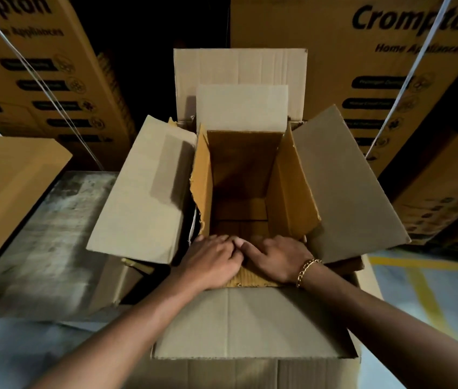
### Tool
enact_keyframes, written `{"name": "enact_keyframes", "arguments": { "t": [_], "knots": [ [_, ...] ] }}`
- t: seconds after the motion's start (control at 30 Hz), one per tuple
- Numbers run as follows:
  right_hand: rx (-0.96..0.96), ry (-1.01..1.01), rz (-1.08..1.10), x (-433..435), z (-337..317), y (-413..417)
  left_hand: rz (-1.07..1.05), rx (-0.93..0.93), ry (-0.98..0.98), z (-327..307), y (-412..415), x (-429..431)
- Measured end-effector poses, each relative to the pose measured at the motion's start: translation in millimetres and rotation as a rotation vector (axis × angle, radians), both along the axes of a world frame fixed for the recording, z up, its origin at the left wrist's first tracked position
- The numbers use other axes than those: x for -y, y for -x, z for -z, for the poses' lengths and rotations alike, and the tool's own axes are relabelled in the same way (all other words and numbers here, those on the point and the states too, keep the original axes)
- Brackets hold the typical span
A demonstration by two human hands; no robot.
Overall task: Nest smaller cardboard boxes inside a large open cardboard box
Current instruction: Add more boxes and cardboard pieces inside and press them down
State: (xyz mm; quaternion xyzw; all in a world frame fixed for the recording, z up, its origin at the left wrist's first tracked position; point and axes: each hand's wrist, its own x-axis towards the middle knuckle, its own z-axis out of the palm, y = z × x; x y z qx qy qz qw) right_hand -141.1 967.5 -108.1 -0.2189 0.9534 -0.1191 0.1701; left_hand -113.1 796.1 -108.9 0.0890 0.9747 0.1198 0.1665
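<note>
The large open cardboard box (250, 324) stands in front of me with all its flaps spread outward. Inside it sits a smaller open box (239, 169) with an orange-brown interior; its far flap stands upright and its side flaps lean out. My left hand (213, 259) and my right hand (275, 256), which wears a gold chain bracelet, lie side by side on the smaller box's near flap. Their fingertips meet at the rim and press the flap down. The fingers' ends are partly hidden over the edge.
Tall printed appliance cartons (376, 66) stand behind on the right, and more printed cartons (34, 74) on the left, with white straps. A flat cardboard sheet (6, 192) lies at left over a grey worn surface (48, 234). The floor with a yellow line (424, 290) shows at right.
</note>
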Motion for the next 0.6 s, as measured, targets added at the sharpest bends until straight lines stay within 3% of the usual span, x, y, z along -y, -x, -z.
{"name": "enact_keyframes", "arguments": {
  "t": [0.1,0.3,0.43,0.6],
  "knots": [
    [-0.276,0.059,-0.023,-0.1,3.3,-8.8,0.024,-0.177,0.061,6.8,-6.0,-2.0],
    [-0.376,0.082,-0.002,-0.3,5.9,-8.4,0.001,-0.271,0.099,9.6,-5.7,-3.3],
    [-0.346,0.044,0.018,2.4,-2.1,-9.2,-0.001,-0.228,0.078,0.5,-7.6,-4.4],
    [-0.143,-0.007,0.037,5.0,-12.0,1.0,0.002,-0.139,0.029,-12.5,0.5,1.1]
  ]
}}
